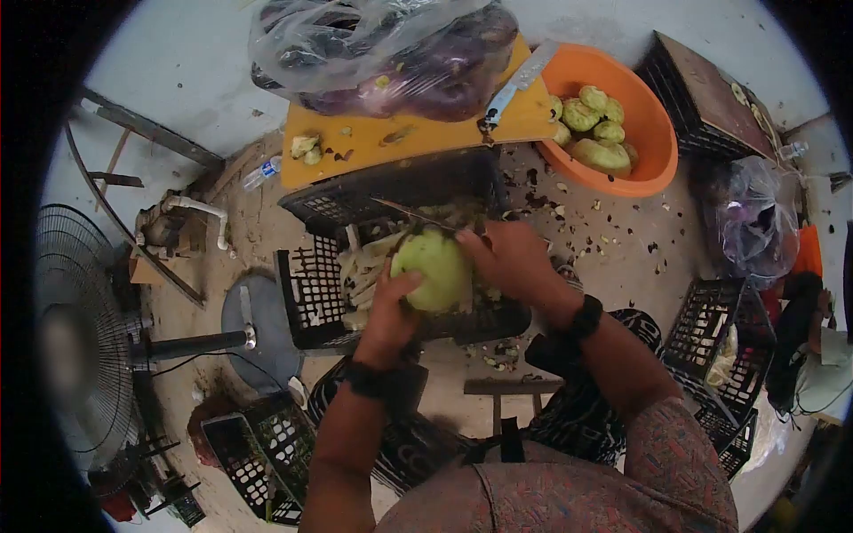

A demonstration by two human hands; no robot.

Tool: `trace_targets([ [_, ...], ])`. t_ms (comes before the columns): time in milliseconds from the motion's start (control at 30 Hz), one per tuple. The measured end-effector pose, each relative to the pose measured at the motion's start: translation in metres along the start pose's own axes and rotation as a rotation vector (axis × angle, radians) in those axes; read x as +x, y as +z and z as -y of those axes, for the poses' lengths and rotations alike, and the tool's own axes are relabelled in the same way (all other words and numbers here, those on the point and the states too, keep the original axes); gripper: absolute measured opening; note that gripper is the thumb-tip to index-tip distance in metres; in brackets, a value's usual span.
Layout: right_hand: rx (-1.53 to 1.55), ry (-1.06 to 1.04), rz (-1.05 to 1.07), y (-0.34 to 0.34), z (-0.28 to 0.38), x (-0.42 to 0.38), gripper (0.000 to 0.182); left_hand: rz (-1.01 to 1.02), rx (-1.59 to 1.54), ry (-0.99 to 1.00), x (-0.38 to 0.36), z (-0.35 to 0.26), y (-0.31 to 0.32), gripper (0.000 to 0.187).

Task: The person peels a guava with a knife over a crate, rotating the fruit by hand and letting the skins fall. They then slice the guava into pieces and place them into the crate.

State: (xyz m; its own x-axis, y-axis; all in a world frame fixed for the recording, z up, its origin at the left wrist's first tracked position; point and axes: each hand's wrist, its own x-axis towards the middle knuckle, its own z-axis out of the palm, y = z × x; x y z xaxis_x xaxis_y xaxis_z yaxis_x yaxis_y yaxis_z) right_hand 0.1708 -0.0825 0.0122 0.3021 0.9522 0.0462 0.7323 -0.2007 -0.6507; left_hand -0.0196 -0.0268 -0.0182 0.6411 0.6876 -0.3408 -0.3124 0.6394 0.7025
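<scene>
Over the black crate (308,311) I hold a large, round, pale green vegetable (435,275) with a smooth surface; its exact kind I cannot tell. My left hand (391,306) grips it from the left, thumb across its front. At its upper right, my right hand (511,258) is closed around a knife (404,211), whose thin, dark blade points up and left along the vegetable's top. Fingers hide the handle. Pale strips of peel (360,271) lie in the crate beneath both hands.
A yellow board (355,147) behind the crate bears a bag of purple produce (418,71) and a blue-handled knife (520,84). An orange tub (653,133) holds several yellow-green pieces. A fan (71,346) stands left; more crates (720,329) flank me. Scraps litter the floor.
</scene>
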Motion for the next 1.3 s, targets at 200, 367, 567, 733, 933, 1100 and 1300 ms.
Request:
trace_targets([
  [200,-0.053,-0.296,-0.1,-0.015,0.003,-0.015,0.029,-0.011,-0.174,0.018,0.003,-0.009,0.004,0.061],
  [367,-0.05,-0.389,-0.184,-0.01,-0.001,-0.022,0.023,0.055,-0.182,0.045,0.006,-0.004,0.001,0.061],
  [567,-0.068,-0.363,-0.161,-0.012,-0.002,-0.026,0.023,0.036,-0.122,0.084,0.006,-0.003,0.008,0.063],
  [733,-0.028,-0.325,-0.126,-0.007,-0.003,-0.024,0.029,0.012,-0.143,0.121,0.007,0.002,0.006,0.055],
  [933,-0.057,-0.288,-0.089,-0.006,-0.002,-0.023,0.031,0.012,-0.089,0.149,0.005,0.003,0.01,0.056],
  [1100,-0.027,-0.273,-0.056,-0.008,-0.002,-0.025,0.033,-0.049,0.0,0.161,0.004,-0.002,0.015,0.063],
  [1300,0.018,-0.295,-0.176,-0.007,-0.001,-0.023,0.022,-0.032,-0.01,0.142,0.005,0.004,0.01,0.064],
])
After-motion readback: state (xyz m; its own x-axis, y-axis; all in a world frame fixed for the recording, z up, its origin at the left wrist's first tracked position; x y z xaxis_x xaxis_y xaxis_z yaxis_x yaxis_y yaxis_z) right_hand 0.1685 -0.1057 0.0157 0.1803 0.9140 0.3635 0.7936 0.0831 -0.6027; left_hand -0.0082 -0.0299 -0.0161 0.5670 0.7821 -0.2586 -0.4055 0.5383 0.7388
